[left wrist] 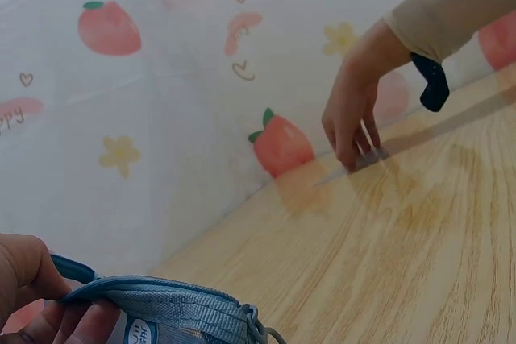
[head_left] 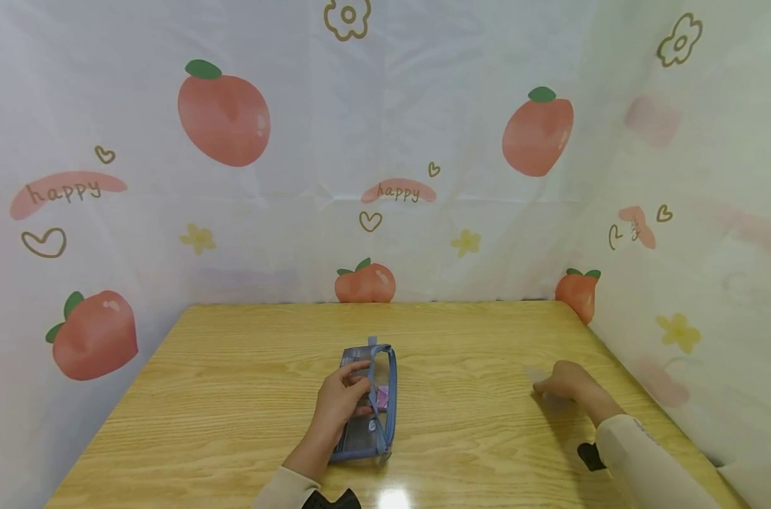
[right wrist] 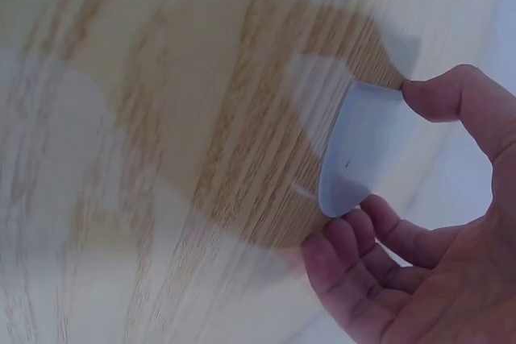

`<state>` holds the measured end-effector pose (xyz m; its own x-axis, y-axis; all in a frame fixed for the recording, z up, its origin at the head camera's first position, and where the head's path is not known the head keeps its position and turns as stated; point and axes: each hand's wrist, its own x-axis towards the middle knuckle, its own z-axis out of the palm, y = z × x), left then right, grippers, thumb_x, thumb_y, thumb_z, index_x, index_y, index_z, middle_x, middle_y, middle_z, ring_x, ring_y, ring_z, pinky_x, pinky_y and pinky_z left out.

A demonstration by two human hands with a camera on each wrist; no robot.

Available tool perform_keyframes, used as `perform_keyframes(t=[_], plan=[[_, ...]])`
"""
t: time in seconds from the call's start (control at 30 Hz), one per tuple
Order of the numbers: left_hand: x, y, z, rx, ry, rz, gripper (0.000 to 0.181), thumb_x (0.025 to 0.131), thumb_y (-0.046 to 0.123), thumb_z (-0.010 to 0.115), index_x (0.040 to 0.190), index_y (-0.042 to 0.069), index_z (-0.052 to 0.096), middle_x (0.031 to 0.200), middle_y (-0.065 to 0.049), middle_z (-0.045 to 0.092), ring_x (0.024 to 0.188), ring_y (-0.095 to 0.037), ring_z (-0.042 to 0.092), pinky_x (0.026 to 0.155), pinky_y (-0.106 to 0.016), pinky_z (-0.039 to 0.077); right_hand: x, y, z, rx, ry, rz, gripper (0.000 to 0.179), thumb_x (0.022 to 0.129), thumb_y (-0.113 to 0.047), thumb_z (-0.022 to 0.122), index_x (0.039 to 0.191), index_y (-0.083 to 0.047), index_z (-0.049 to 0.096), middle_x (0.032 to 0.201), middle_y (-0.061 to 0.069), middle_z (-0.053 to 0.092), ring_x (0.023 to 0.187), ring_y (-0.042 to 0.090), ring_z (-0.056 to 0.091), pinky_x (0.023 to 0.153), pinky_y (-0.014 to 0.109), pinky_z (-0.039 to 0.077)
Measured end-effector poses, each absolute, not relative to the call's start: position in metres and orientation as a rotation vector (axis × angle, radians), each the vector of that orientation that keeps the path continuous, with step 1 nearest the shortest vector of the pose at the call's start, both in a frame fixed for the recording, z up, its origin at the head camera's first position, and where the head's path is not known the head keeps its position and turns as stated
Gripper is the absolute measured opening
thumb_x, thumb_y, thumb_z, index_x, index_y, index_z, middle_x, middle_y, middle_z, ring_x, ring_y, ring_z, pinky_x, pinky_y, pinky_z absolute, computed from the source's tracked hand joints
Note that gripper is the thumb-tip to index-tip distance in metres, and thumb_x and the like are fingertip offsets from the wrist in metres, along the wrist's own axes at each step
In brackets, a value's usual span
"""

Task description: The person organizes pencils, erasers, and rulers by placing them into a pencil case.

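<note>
A see-through pencil case [head_left: 360, 444] with blue zipper edging stands at mid-table, its mouth gaping to the right. My left hand [head_left: 339, 401] pinches the near-left edge of that mouth between thumb and fingers; the left wrist view shows the blue fabric edge [left wrist: 173, 300] in its grip. Inside lies a small pink-purple item [head_left: 382, 398]. Over on the right, my right hand [head_left: 566, 382] pinches a clear plastic piece [right wrist: 363, 147] by its ends, thumb on one side and fingers on the other. The piece has a curved edge and is close over the tabletop.
The wooden table [head_left: 232, 367] has a white curtain [head_left: 283, 233] printed with peaches along its back and right sides. Right of the right hand, the curtain runs close beside the table edge. A bright light reflection [head_left: 393, 497] shows at the front.
</note>
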<state>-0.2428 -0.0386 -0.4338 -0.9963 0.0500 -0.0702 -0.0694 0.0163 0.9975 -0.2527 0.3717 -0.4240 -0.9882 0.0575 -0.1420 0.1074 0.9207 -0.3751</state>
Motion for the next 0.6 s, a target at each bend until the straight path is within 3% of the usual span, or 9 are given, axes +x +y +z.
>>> perform_keyframes(t=[0.37, 0.6], plan=[[-0.245, -0.039, -0.437, -0.013, 2.155, 2.145, 0.045, 0.079, 0.006, 0.056, 0.123, 0.005, 0.053, 0.096, -0.012, 0.056, 0.072, -0.019, 0.055, 0.058, -0.038, 0.055, -0.263, 0.386, -0.436, 0.194, 2.793, -0.861, 0.04, 0.069, -0.025, 0.07, 0.053, -0.015, 0.034, 0.053, -0.004, 0.022, 0.049, 0.01, 0.023, 0.046, 0.022, 0.025], [-0.245, -0.04, -0.437, -0.01, 2.15, 2.143, 0.045, 0.078, 0.006, 0.055, 0.124, 0.005, 0.053, 0.098, -0.013, 0.057, 0.072, -0.019, 0.055, 0.058, -0.038, 0.055, -0.26, 0.387, -0.431, 0.192, 2.767, -0.874, 0.038, 0.066, -0.024, 0.072, 0.051, -0.015, 0.038, 0.048, -0.006, 0.024, 0.044, 0.007, 0.021, 0.042, 0.019, 0.023]])
